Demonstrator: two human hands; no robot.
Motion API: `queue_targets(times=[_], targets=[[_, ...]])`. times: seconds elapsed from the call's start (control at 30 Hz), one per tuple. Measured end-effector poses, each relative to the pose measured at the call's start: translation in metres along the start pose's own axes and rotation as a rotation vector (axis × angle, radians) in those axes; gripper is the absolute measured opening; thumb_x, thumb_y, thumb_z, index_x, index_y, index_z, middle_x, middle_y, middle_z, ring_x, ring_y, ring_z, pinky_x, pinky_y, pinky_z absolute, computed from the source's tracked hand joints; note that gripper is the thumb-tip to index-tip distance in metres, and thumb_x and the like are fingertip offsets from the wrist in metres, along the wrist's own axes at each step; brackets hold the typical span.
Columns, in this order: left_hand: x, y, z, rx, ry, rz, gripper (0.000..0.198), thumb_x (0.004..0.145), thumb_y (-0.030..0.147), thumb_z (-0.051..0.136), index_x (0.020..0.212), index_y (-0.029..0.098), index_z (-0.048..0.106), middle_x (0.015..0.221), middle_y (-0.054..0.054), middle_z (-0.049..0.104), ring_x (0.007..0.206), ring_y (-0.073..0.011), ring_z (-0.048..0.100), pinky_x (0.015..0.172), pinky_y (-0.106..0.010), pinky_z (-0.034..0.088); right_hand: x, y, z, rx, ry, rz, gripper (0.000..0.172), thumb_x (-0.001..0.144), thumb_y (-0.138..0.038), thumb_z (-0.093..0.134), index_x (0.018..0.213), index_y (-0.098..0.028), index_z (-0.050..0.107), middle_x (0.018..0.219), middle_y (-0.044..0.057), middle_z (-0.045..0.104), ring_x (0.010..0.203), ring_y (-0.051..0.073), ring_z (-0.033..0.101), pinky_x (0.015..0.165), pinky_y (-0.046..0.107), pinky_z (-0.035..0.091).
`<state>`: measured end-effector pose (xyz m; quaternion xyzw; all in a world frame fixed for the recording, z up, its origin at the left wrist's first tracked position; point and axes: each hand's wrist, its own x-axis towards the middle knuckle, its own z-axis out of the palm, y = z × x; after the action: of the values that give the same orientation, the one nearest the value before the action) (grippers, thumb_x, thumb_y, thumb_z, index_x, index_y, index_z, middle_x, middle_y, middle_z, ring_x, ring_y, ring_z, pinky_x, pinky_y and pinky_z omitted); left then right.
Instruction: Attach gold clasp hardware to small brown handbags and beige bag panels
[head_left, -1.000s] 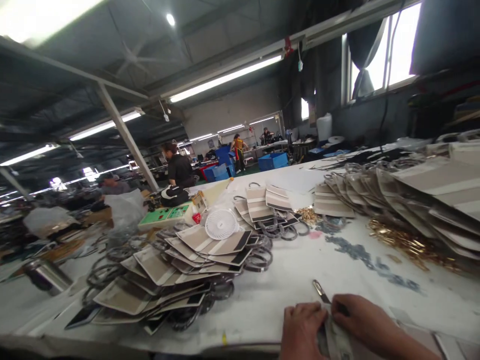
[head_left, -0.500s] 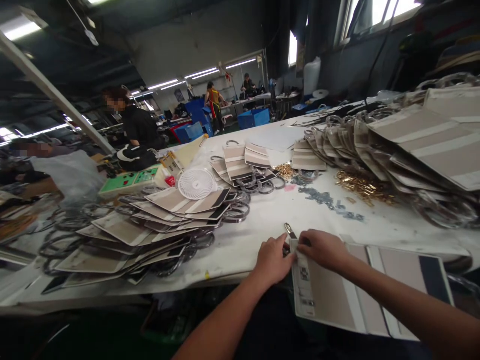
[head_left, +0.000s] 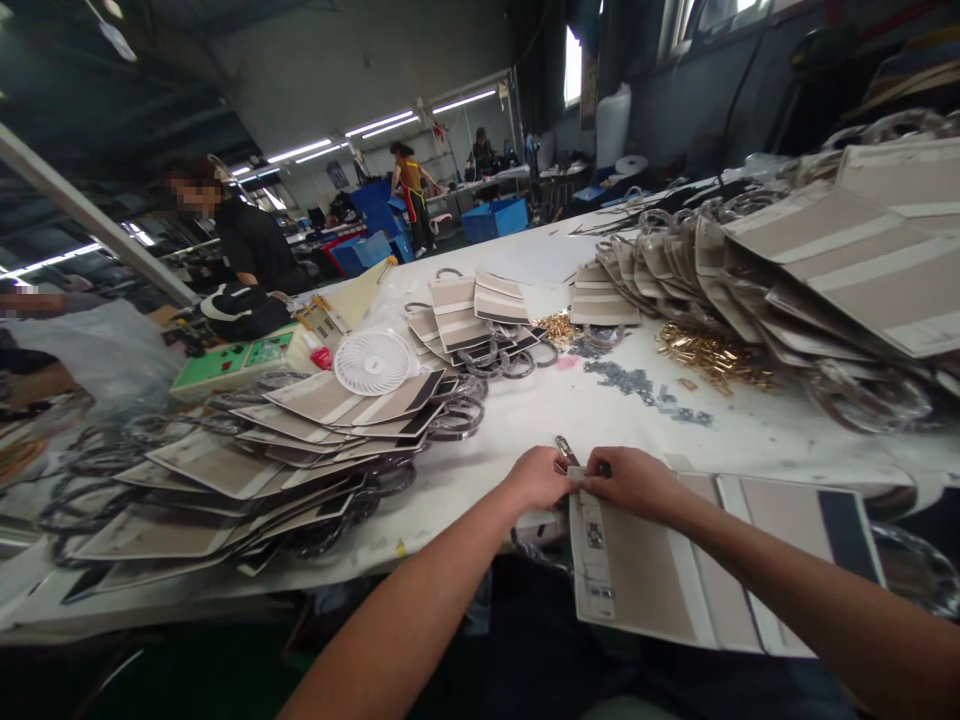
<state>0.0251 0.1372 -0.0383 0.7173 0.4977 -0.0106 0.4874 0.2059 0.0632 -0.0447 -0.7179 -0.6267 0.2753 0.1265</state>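
A beige panel with white strips and a dark band (head_left: 652,570) lies at the table's front edge, partly overhanging it. My left hand (head_left: 541,478) is closed at the panel's upper left corner, beside a small metal piece (head_left: 565,450) that sticks up past the edge. Just right of it, my right hand (head_left: 630,482) pinches the panel's top edge, thumb and fingers together. The two hands almost touch. Small metal plates show along the panel's left side.
Stacked panels with wrapped handles (head_left: 247,460) fill the left, with a white fan (head_left: 375,362) on them. More stacks (head_left: 847,250) stand right. Gold pieces (head_left: 712,358) and grey metal plates (head_left: 637,385) lie mid-table. People are in the background.
My left hand's fingers have closed in at the panel's corner, from a more spread pose. The whole view has shifted a little, so the table contents appear further left and up.
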Motion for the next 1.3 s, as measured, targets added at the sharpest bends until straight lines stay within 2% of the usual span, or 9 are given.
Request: queue_targets(times=[0.27,0.33,0.43,0.53,0.67,0.8,1.03,1.17,1.3], targets=[[0.006,0.014,-0.002,-0.183,-0.075,-0.160,0.016,0.079,0.013,0.071,0.094,0.014,0.075,0.070,0.002,0.069,0.048,-0.0106,0.062,0.045,-0.019,0.045,0.002,-0.006,-0.021,0.148,-0.029,-0.025,0.010,0.086,-0.031,0.072,0.082,-0.023,0.074,0.078,0.001,0.073,0.074,0.019,0.064,0.063,0.028,0.038],[0.008,0.013,-0.002,-0.217,-0.073,-0.184,0.014,0.079,0.014,0.072,0.092,0.014,0.075,0.067,0.002,0.068,0.046,-0.0105,0.061,0.044,-0.019,0.042,-0.005,-0.008,-0.031,0.325,0.041,-0.063,0.021,0.091,-0.040,0.070,0.081,-0.022,0.073,0.071,-0.001,0.069,0.067,0.017,0.061,0.062,0.028,0.040],[0.014,0.010,-0.004,-0.258,-0.098,-0.210,0.014,0.077,0.014,0.074,0.091,0.014,0.076,0.062,0.002,0.067,0.045,-0.0124,0.062,0.040,-0.019,0.035,-0.015,-0.008,-0.034,0.712,0.312,-0.149,0.039,0.095,-0.055,0.067,0.077,-0.020,0.069,0.061,-0.002,0.061,0.057,0.016,0.054,0.057,0.028,0.041],[0.022,0.008,-0.008,-0.299,-0.143,-0.221,0.013,0.076,0.014,0.075,0.088,0.013,0.076,0.058,0.000,0.068,0.043,-0.0139,0.062,0.037,-0.020,0.028,-0.020,-0.005,-0.021,1.027,0.520,-0.218,0.038,0.095,-0.051,0.071,0.074,-0.020,0.065,0.064,-0.001,0.061,0.060,0.016,0.056,0.059,0.028,0.045],[0.028,0.007,-0.011,-0.339,-0.184,-0.216,0.014,0.076,0.014,0.075,0.090,0.011,0.077,0.056,0.000,0.067,0.041,-0.0137,0.061,0.037,-0.020,0.029,-0.016,-0.005,-0.008,1.450,0.611,-0.221,0.040,0.094,-0.039,0.073,0.064,-0.021,0.054,0.055,-0.006,0.046,0.050,0.011,0.045,0.053,0.026,0.040],[0.029,0.006,-0.011,-0.352,-0.193,-0.222,0.020,0.077,0.015,0.074,0.096,0.011,0.077,0.057,0.000,0.068,0.040,-0.0132,0.061,0.038,-0.019,0.031,-0.003,-0.013,-0.014,1.659,0.585,-0.175,0.041,0.092,-0.038,0.070,0.061,-0.021,0.049,0.049,-0.008,0.037,0.041,0.009,0.033,0.046,0.025,0.035],[0.032,0.003,-0.010,-0.418,-0.237,-0.246,0.021,0.077,0.014,0.072,0.097,0.012,0.077,0.057,0.000,0.068,0.039,-0.0138,0.060,0.040,-0.021,0.044,0.005,-0.018,-0.003,1.605,0.520,-0.247,0.039,0.091,-0.038,0.070,0.059,-0.022,0.052,0.046,-0.007,0.036,0.038,0.009,0.032,0.042,0.026,0.031],[0.031,0.001,-0.011,-0.449,-0.242,-0.213,0.015,0.077,0.014,0.073,0.091,0.014,0.076,0.057,0.002,0.066,0.039,-0.0130,0.059,0.039,-0.021,0.045,0.001,-0.032,0.002,1.213,0.430,-0.304,0.045,0.096,-0.043,0.069,0.059,-0.022,0.055,0.050,-0.003,0.047,0.045,0.012,0.043,0.048,0.029,0.036],[0.027,0.000,-0.011,-0.456,-0.230,-0.164,0.002,0.075,0.014,0.073,0.077,0.014,0.071,0.052,0.002,0.063,0.039,-0.0153,0.060,0.040,-0.022,0.045,0.010,-0.052,-0.012,0.871,0.213,-0.262,0.051,0.095,-0.046,0.067,0.054,-0.020,0.054,0.050,-0.002,0.051,0.048,0.012,0.045,0.049,0.028,0.035]])
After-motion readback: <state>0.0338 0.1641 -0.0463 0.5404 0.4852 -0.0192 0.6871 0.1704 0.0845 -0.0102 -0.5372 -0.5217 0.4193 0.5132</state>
